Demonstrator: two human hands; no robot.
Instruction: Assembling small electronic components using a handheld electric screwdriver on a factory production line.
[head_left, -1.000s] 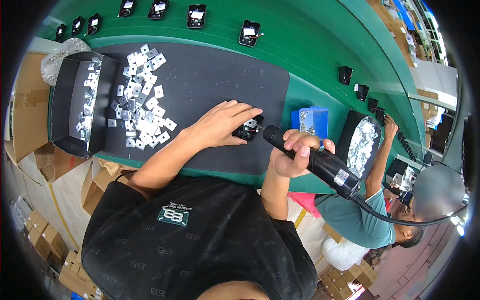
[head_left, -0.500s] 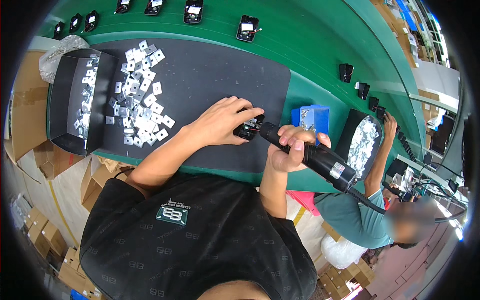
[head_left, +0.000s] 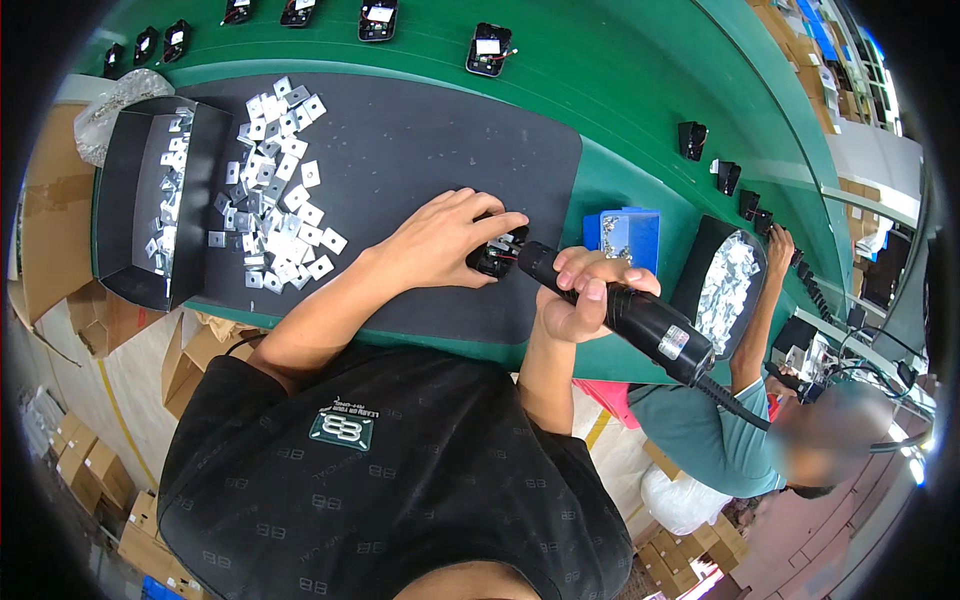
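Note:
My left hand (head_left: 440, 238) is wrapped round a small black device housing (head_left: 494, 262) with wiring inside, keeping it on the dark grey mat (head_left: 420, 150). In my right hand (head_left: 590, 290) is a black electric screwdriver (head_left: 645, 325), its cable running off to the lower right. The screwdriver's nose meets the right side of the housing; its bit is hidden from view. Left of my left hand lies a loose heap of small square metal plates (head_left: 275, 180), each with a hole. Just beyond my right hand stands a blue bin (head_left: 645, 235) of small metal parts, probably screws.
A black box (head_left: 205, 200) of metal plates stands at the left, another black bin (head_left: 690, 290) of silvery pieces at the right. Along the green conveyor belt (head_left: 590, 75) sit several black housings (head_left: 489, 50). A co-worker (head_left: 700, 430) reaches toward the belt at the right.
The housings on the belt have shifted slightly left. Both my hands, the housing and the screwdriver stay nearly where they were.

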